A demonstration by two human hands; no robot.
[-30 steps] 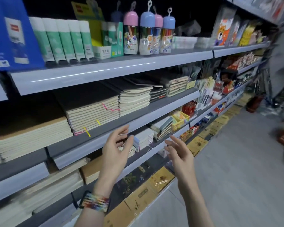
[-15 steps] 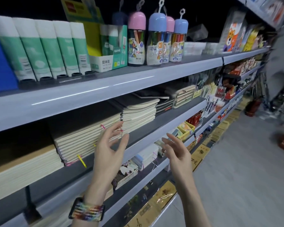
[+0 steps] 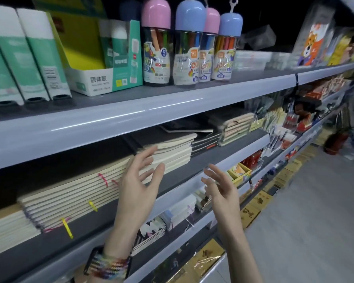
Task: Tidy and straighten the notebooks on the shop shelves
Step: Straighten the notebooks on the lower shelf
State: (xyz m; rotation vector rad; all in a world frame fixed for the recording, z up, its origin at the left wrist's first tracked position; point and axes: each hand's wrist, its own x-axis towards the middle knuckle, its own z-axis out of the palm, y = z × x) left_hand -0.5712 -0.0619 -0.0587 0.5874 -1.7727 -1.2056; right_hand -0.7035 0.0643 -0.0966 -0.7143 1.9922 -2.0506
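Note:
Stacks of cream-edged notebooks lie flat on the middle shelf [image 3: 213,158]. One stack with pink and yellow ribbons [image 3: 70,193] sits to the left, another stack [image 3: 172,150] to its right, then dark notebooks [image 3: 204,141] and a pale stack [image 3: 235,129]. My left hand [image 3: 137,184] is raised with fingers spread, its fingertips at the front edges where the two cream stacks meet. My right hand [image 3: 221,188] hovers in front of the shelf edge with relaxed fingers, holding nothing.
The shelf above carries glue sticks [image 3: 37,52], a glue-stick box [image 3: 110,64] and capped marker tubs [image 3: 188,43]. Lower shelves hold more notebooks [image 3: 149,233] and small goods. The aisle floor [image 3: 315,221] opens to the right.
Both hands have risen from the lower shelf level toward the middle shelf. My left hand's fingertips now reach the notebook edges. The view has moved closer to the shelves.

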